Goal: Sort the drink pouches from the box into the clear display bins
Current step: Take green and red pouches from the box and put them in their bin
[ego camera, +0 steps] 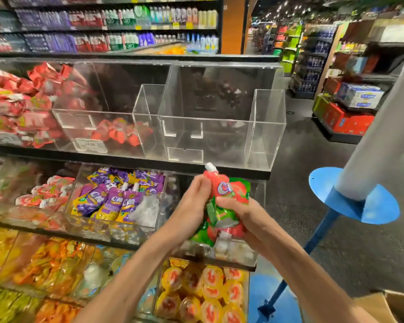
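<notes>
Both hands hold a bunch of red and green drink pouches (228, 201) in front of the shelf unit. My left hand (191, 201) grips the bunch from the left, near a pouch with a white cap pointing up. My right hand (240, 217) curls round the bunch from the right and below. Just above the hands stands a clear display bin (222, 136) with nothing in it, at the right end of the upper shelf. The bin beside it (98, 127) has a few red pouches. A corner of the cardboard box (397, 306) shows at the bottom right.
The left bins hold red pouches (16, 106), the middle shelf has purple pouches (112, 199), and the lower shelf has orange and yellow packs (201, 292). A blue stand with a white pole (364, 183) rises on the right. Dark aisle floor lies behind it.
</notes>
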